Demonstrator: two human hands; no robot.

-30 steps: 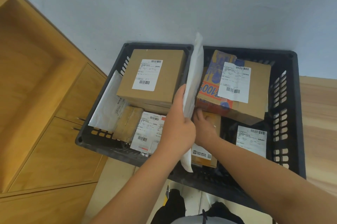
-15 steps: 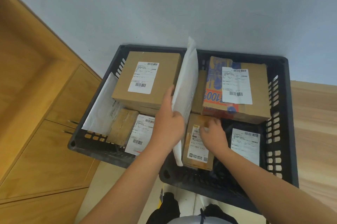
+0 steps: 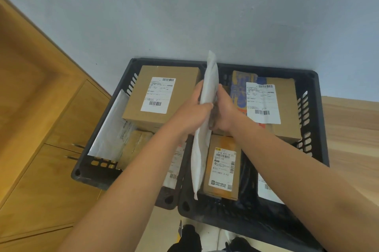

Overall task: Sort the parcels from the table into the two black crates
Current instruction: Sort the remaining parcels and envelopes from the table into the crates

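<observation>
A white padded mailer (image 3: 202, 149) stands on edge along the left wall of the right black crate (image 3: 317, 120). My left hand (image 3: 194, 114) grips it from the left and my right hand (image 3: 224, 113) holds it from the right, near its upper half. Beside it in the right crate stands a small brown box with a label (image 3: 223, 167); a larger printed box (image 3: 272, 104) lies at the back. The left black crate (image 3: 98, 173) holds a big brown box (image 3: 162, 96), a white mailer (image 3: 111, 130) and smaller parcels, partly hidden by my left arm.
Wooden cabinets (image 3: 41, 128) stand to the left of the crates. A pale wall rises behind them. A wooden surface (image 3: 352, 139) lies to the right of the right crate. My shoes (image 3: 190, 239) show on the floor below.
My right hand left the small brown box and came up onto the white mailer. The mailer now stands more upright, held between both hands.
</observation>
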